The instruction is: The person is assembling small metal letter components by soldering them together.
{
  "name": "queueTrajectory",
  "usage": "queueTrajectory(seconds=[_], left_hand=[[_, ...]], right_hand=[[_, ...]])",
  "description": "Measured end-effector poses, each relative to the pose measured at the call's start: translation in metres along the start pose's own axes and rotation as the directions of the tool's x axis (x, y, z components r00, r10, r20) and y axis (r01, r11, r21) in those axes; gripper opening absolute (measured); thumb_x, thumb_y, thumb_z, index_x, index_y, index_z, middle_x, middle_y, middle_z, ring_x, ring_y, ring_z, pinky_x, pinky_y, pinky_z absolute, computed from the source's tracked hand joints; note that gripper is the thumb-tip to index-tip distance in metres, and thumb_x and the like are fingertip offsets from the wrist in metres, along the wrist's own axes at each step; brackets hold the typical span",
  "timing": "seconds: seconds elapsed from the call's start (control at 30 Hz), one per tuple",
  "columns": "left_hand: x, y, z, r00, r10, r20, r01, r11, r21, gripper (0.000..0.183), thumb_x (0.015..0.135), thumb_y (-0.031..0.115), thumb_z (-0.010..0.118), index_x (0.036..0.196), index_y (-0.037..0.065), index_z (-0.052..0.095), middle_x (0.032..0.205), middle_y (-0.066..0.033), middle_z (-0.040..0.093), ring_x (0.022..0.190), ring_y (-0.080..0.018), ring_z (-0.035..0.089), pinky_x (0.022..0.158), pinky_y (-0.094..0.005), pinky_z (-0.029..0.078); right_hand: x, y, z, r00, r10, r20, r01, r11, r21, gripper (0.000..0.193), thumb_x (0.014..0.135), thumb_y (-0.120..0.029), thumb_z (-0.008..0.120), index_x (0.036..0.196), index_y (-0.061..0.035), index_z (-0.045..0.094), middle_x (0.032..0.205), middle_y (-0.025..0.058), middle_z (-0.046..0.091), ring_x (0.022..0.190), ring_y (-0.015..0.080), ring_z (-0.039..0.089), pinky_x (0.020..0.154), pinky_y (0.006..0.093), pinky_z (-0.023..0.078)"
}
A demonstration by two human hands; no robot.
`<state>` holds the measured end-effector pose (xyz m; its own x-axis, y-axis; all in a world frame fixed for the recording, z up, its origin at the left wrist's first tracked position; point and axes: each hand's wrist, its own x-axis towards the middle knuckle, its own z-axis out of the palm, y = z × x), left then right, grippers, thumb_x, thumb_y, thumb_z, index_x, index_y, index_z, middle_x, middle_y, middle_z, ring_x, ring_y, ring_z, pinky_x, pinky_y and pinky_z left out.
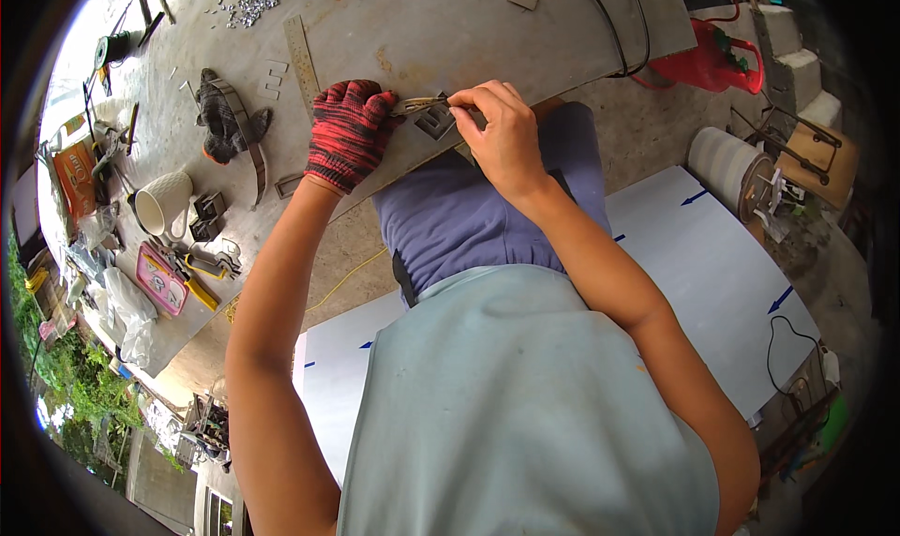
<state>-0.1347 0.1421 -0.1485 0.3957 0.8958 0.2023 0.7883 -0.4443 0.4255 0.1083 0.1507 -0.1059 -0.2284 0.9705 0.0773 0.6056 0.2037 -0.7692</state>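
Note:
My left hand (352,133), in a red and black knit glove, is closed around a slim metal tool (420,103) at the table's front edge. The tool looks like tweezers or narrow pliers; its kind is not clear. My bare right hand (504,141) pinches at the tool's right end, thumb and forefinger together. Whatever lies between those fingertips is too small to make out. Just beneath the tool, a small dark metal piece with slots (434,124) sits at the edge. Left of the gloved hand lie a steel ruler (302,60) and a flat E-shaped metal piece (273,80).
A grey metal-topped table (450,30) carries a heap of small metal bits (258,0), a dark work glove (223,114), a white mug (164,203), yellow-handled pliers (202,290) and a pink tray (159,278). Black cable (614,25) crosses the right end. A red plastic object (708,60) stands beyond.

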Motion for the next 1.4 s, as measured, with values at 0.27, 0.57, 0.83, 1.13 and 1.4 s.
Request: queueTrajectory(seconds=[0.27,0.57,0.83,1.13,1.4], left_hand=[[0.001,0.002,-0.001,1.0,-0.003,0.011,0.003,1.0,0.017,0.034,0.08,0.023,0.081,0.109,0.014,0.068,0.107,-0.012,0.069,0.1,-0.0366,0.064,0.085,-0.0503,0.05],[0.008,0.003,-0.003,1.0,0.012,-0.016,-0.012,1.0,-0.003,0.033,0.079,0.023,0.081,0.108,0.013,0.068,0.106,-0.0122,0.069,0.1,-0.0364,0.065,0.086,-0.0503,0.05],[-0.005,0.002,0.001,0.999,-0.039,0.033,0.04,0.999,-0.026,0.039,0.078,0.025,0.081,0.112,0.016,0.065,0.109,-0.0108,0.066,0.102,-0.0359,0.062,0.087,-0.0518,0.047],[-0.001,0.003,-0.002,0.999,-0.032,0.028,0.033,0.999,-0.039,0.042,0.077,0.022,0.081,0.114,0.016,0.063,0.111,-0.0113,0.065,0.103,-0.0366,0.061,0.088,-0.0518,0.046],[0.0,0.003,-0.004,0.999,-0.034,0.028,0.035,0.998,-0.046,0.042,0.077,0.022,0.08,0.114,0.016,0.063,0.109,-0.0107,0.065,0.103,-0.036,0.062,0.089,-0.0516,0.047]], right_hand=[[0.001,-0.002,-0.006,0.998,0.069,-0.006,-0.068,0.993,0.1,0.012,0.084,-0.003,0.078,0.095,-0.005,0.073,0.091,0.0087,0.072,0.087,0.0287,0.067,0.08,0.0399,0.054],[0.071,0.028,-0.066,0.944,0.247,-0.219,-0.197,0.954,0.224,0.01,0.096,-0.007,0.069,0.102,-0.0007,0.073,0.088,0.0086,0.077,0.08,0.016,0.073,0.075,0.0304,0.057],[0.196,0.034,-0.07,0.918,0.158,-0.363,-0.071,0.968,0.242,0.013,0.095,-0.01,0.07,0.104,-0.0007,0.073,0.088,0.0076,0.078,0.079,0.0165,0.074,0.073,0.0309,0.057],[0.294,0.039,-0.02,0.976,0.001,-0.218,-0.015,0.998,-0.065,0.049,0.083,-0.021,0.085,0.125,-0.0061,0.064,0.095,0.009,0.07,0.09,0.0275,0.069,0.08,0.0413,0.056],[0.337,0.027,0.003,0.971,0.056,-0.234,-0.084,0.99,-0.114,0.04,0.084,-0.026,0.082,0.113,-0.0026,0.067,0.108,0.0234,0.074,0.102,0.0396,0.071,0.086,0.0467,0.057]])
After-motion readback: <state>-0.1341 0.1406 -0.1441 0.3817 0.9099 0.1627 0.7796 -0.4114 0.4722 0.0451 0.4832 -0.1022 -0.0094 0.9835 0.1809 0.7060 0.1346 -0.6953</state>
